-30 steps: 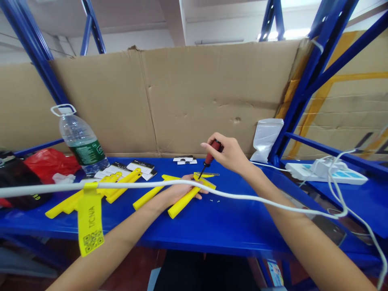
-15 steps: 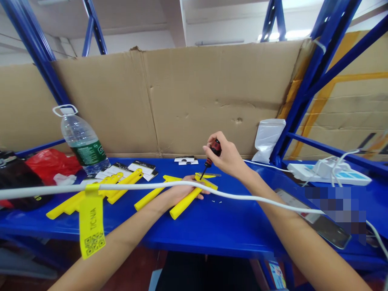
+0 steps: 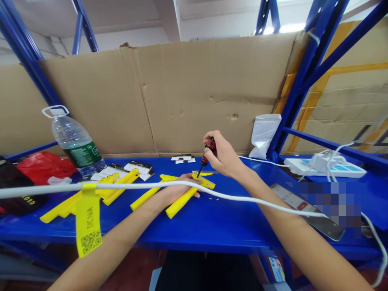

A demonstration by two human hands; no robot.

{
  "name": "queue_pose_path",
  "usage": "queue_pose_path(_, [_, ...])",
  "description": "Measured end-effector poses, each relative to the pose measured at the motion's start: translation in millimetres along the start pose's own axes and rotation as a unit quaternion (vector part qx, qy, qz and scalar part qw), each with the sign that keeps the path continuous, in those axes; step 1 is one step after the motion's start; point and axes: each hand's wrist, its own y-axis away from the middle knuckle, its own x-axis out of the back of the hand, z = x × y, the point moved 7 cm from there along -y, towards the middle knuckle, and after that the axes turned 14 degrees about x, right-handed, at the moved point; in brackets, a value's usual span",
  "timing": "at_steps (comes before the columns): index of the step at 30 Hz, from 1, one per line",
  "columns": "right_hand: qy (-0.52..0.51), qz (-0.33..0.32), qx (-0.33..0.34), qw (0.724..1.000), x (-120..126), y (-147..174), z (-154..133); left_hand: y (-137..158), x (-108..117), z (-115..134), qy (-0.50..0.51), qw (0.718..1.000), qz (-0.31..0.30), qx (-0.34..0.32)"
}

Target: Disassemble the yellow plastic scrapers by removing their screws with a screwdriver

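Observation:
My right hand [image 3: 222, 155] grips a screwdriver [image 3: 210, 146] with a red and black handle, its thin shaft pointing down. The tip meets the head of a yellow scraper [image 3: 181, 203], where a pale blade edge shows. My left hand [image 3: 182, 188] is closed round this scraper near its head, palm partly under it and some fingers hidden. Just left of that hand lies another yellow scraper [image 3: 145, 197], partly covered by the wrist. Two tiny screws [image 3: 214, 198] rest on the blue table right of the held scraper.
Several yellow handles [image 3: 119, 188] and printed cards [image 3: 139, 169] lie at left, by a water bottle [image 3: 80, 147] and red bag [image 3: 45, 167]. A white cable [image 3: 236, 197] crosses the view above my forearms. At right are a phone [image 3: 323, 226] and power strip [image 3: 325, 165].
The whole view has shifted slightly. My right hand has turned a little around the screwdriver, which stands slightly more upright. Its tip stays at the scraper head, and my left hand keeps its hold.

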Motion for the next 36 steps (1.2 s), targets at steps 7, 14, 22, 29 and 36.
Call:
queue_pose_path(7, [0.019, 0.034, 0.026, 0.999, 4.5, 0.4, -5.6, 2.0, -5.3, 1.9, -0.001, 1.0, 0.007, 0.007])
queue_pose_path(14, [0.003, 0.021, -0.008, 1.0, 4.0, 2.2, -3.3, 5.2, -9.4, 4.3, -0.004, 1.0, 0.002, 0.006])
queue_pose_path(22, [-0.005, 0.018, -0.031, 0.999, 1.5, 3.6, 3.4, 7.1, -7.7, 4.7, -0.008, 1.0, 0.011, 0.005])
queue_pose_path(29, [-0.008, 0.002, -0.043, 0.999, 2.2, 5.1, 3.0, 9.6, -9.5, 4.6, -0.005, 1.0, 0.011, 0.011])
queue_pose_path(36, [-0.01, -0.002, -0.045, 0.999, 1.9, 5.9, 2.6, 6.2, -10.0, 3.0, 0.001, 1.0, -0.006, 0.022])
